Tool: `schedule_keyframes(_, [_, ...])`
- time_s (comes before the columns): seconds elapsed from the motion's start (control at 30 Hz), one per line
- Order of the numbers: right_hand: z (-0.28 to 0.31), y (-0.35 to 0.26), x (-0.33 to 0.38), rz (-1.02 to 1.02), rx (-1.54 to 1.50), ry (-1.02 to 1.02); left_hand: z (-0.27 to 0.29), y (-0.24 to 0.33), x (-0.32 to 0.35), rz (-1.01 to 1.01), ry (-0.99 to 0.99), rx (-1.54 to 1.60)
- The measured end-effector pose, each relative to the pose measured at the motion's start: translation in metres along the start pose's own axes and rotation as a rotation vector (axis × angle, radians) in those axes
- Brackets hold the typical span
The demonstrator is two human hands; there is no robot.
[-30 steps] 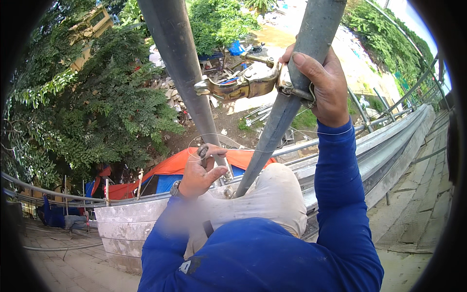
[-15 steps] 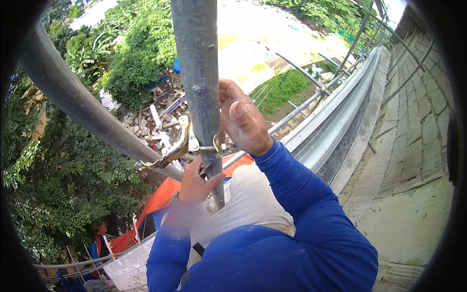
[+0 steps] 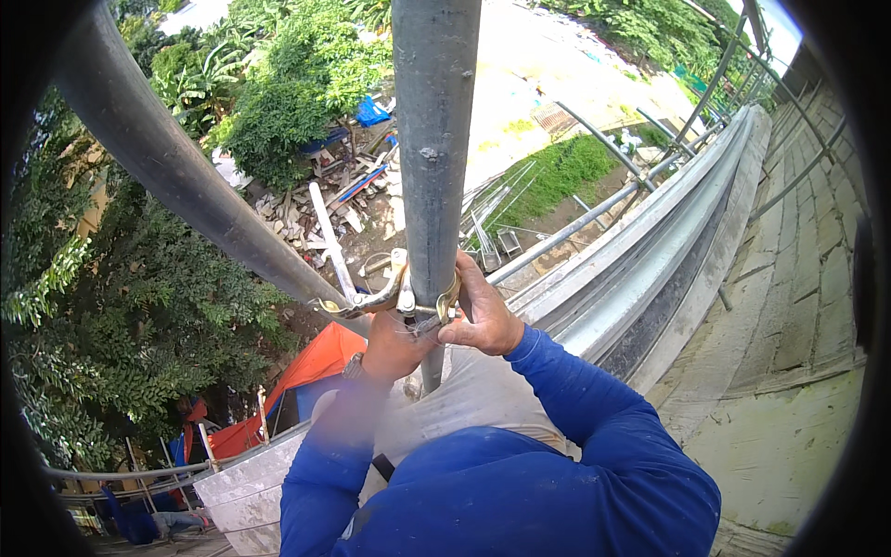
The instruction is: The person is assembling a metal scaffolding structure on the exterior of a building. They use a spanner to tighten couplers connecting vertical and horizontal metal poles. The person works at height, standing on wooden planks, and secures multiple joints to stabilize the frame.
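Note:
A grey steel scaffold pole (image 3: 434, 148) stands upright in front of me. Around it sits a brass-coloured scaffold coupler (image 3: 380, 299), its curved left part reaching toward a second, slanting pole (image 3: 200, 190). My right hand (image 3: 487, 314) is closed on the coupler's right side, thumb in front and fingers passing behind. Just beneath the coupler, my left hand (image 3: 393, 347) is closed against the front of the upright pole. Its fingertips are partly covered, and what they hold cannot be made out.
Long planks and metal sheets (image 3: 650, 251) run along the block wall (image 3: 789, 251) at right, beside more scaffold tubes (image 3: 594, 223). Far below lie trees (image 3: 288, 121), scattered debris and an orange tarp (image 3: 311, 357). A pale board (image 3: 246, 487) is at lower left.
My right hand has come down from its raised, open pose beside the pole and closed on the coupler. My left hand stays beneath it. The view has shifted, placing the pole further right.

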State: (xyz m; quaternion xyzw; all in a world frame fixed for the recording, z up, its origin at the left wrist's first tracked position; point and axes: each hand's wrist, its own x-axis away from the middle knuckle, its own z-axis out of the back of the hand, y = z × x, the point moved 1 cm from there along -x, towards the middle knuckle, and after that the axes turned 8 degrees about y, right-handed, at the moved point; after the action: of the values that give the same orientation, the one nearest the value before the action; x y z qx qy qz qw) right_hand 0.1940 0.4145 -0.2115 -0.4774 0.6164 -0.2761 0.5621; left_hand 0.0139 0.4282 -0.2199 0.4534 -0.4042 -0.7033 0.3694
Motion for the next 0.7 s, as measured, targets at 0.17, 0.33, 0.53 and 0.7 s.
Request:
schedule_keyframes(0.17, [0.001, 0.006, 0.002, -0.050, 0.039, -0.014, 0.001, -0.009, 0.004, 0.044, -0.043, -0.114])
schedule_keyframes(0.33, [-0.005, 0.000, -0.001, -0.059, -0.018, -0.036, 0.004, -0.014, 0.011, 0.044, -0.019, -0.159])
schedule_keyframes(0.53, [-0.004, -0.004, -0.016, -0.087, -0.008, -0.002, 0.006, -0.011, 0.009, -0.017, -0.006, -0.131])
schedule_keyframes(0.7, [-0.007, -0.021, -0.029, -0.263, -0.012, 0.032, 0.011, -0.027, 0.014, 0.076, -0.111, -0.170])
